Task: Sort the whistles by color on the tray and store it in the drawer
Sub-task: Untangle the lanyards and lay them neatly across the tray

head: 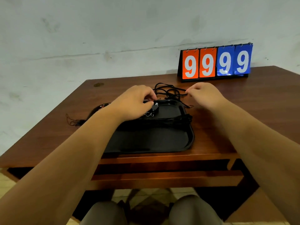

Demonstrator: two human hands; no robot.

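A black tray (162, 140) lies on the wooden table in front of me. Over its far left corner my left hand (134, 101) pinches a black whistle (155, 108) with metal rings hanging below it. My right hand (204, 95) pinches a black lanyard cord (168, 91) that is tangled behind the tray's far edge. More black cords (178, 119) lie across the tray's right side. A dark whistle with red marks (101, 106) lies on the table left of the tray, partly hidden by my left forearm. The drawer (162, 176) under the tabletop is slightly pulled out.
A flip scoreboard (215, 62) showing 9999 on orange and blue cards stands at the table's back right. A thin cord (73, 121) trails over the table to the left. A wall is close behind the table. My knees are below the drawer.
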